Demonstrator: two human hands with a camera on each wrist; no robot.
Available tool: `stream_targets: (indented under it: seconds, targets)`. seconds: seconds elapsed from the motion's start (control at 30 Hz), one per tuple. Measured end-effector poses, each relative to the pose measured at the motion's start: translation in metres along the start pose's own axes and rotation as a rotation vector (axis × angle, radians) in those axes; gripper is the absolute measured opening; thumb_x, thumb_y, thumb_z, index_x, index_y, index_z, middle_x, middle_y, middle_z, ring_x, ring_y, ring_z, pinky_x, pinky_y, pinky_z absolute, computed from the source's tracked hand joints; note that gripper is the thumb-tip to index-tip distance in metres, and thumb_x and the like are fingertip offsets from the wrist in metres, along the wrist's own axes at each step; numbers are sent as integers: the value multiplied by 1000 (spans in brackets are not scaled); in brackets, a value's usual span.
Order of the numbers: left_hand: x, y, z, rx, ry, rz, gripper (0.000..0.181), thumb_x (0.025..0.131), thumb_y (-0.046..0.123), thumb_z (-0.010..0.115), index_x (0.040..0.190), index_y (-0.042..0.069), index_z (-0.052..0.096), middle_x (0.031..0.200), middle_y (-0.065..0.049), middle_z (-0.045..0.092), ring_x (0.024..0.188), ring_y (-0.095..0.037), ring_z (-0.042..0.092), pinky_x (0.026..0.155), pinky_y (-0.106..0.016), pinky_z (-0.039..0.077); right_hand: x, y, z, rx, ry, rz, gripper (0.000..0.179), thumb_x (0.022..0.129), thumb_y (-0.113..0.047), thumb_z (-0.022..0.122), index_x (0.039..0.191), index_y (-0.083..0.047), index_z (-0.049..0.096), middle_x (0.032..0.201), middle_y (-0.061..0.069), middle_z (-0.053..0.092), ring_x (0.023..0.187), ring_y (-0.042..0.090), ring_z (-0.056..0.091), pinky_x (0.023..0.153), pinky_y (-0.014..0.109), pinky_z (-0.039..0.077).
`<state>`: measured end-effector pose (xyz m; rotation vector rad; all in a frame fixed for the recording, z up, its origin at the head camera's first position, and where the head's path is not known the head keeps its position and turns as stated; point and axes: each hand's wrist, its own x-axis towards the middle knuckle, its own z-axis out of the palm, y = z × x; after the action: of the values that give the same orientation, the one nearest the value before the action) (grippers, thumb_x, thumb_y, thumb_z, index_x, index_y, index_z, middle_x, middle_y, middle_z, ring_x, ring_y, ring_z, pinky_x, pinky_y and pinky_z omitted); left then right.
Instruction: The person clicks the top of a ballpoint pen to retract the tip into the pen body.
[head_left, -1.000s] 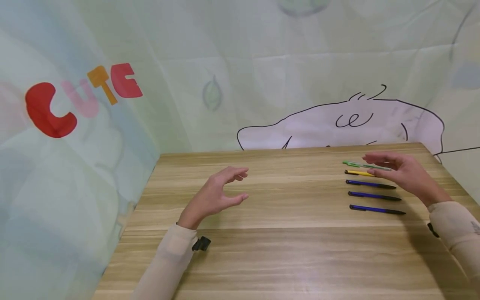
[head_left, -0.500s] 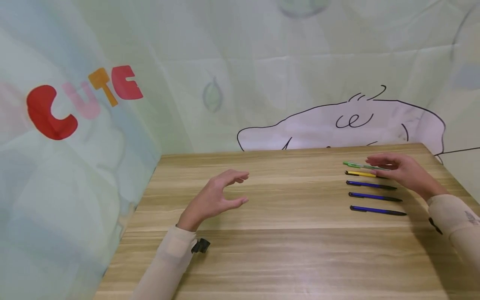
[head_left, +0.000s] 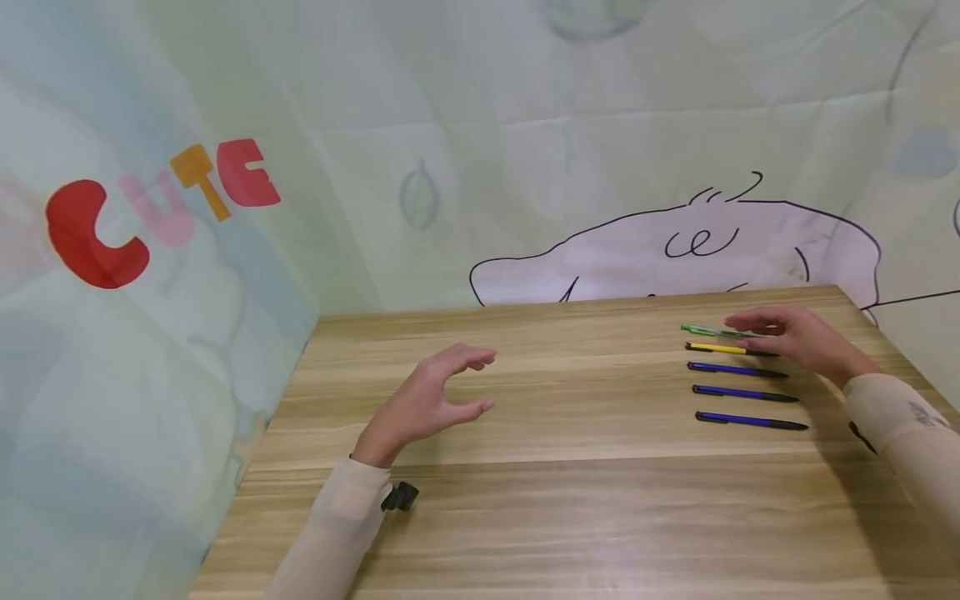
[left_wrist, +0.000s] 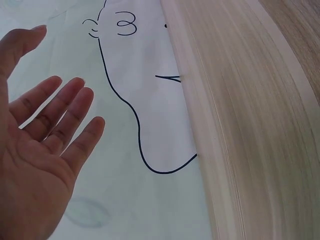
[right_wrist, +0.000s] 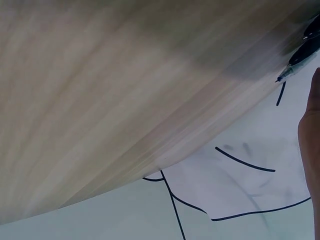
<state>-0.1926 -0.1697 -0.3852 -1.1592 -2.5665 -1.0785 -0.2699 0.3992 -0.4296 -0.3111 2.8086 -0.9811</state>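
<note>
Five pens are out of the count here, so several pens lie in a column at the table's right: a green clear-barrelled pen (head_left: 699, 330) at the back, a yellow pen (head_left: 716, 348), then blue pens with black tips, among them the nearest blue pen (head_left: 750, 421). Over the green and yellow pens hovers my right hand (head_left: 798, 337), fingers and thumb apart, with no pen visibly gripped. It covers part of the green pen. My left hand (head_left: 427, 398) is held above the table's left half, thumb and fingers spread; the left wrist view shows its bare palm (left_wrist: 37, 170).
The wooden table (head_left: 570, 517) ends at a back edge against a printed cloth backdrop (head_left: 525, 183). Another cloth (head_left: 150, 375) with the letters CUTE hangs along the left side. A black wrist strap piece (head_left: 401, 497) sits at the left sleeve.
My right hand has shifted slightly right relative to the pens, showing more of the yellow pen's dark tip. The left hand keeps its pose. The head view has shifted slightly.
</note>
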Motion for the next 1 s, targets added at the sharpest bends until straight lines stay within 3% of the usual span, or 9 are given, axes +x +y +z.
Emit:
stream_targets:
  seconds: [0.27, 0.43, 0.6, 0.77, 1.0]
  targets:
    - [-1, 1, -2, 11, -4, 4, 59, 86, 20, 83, 139, 10, 59, 132, -2, 64, 118, -24, 62, 101, -42, 53, 11, 4, 1, -47, -1, -49, 39, 98, -27, 69, 135, -15, 66, 139, 13, 61, 126, 32, 57, 84, 4, 41]
    - [-1, 1, -2, 13, -13, -3, 59, 86, 20, 83, 139, 9, 59, 134, -4, 64, 119, -22, 62, 103, -40, 52, 16, 9, 3, -58, -1, -112, 34, 97, -20, 71, 130, -14, 70, 134, 13, 65, 114, 8, 61, 84, 7, 45]
    - [-1, 0, -2, 11, -15, 4, 59, 86, 19, 83, 139, 9, 59, 134, -9, 64, 119, -22, 62, 103, -41, 52, 20, 12, 5, -58, 4, -153, 30, 96, -15, 71, 126, -13, 72, 130, 14, 67, 104, -13, 53, 83, 6, 45]
    - [-2, 0, -3, 12, -16, 8, 59, 86, 19, 83, 139, 10, 59, 134, -9, 64, 119, -21, 62, 103, -42, 52, 22, 13, 7, -87, 24, -191, 28, 96, -8, 69, 123, -12, 73, 126, 14, 69, 102, -14, 53, 83, 6, 45]
    - [-2, 0, -2, 16, -21, 16, 57, 87, 19, 82, 138, 9, 60, 135, -7, 64, 120, -20, 61, 103, -42, 52, 25, 10, 9, -69, 28, -181, 26, 95, -5, 70, 119, -12, 75, 124, 15, 69, 100, -14, 53, 82, 7, 45]
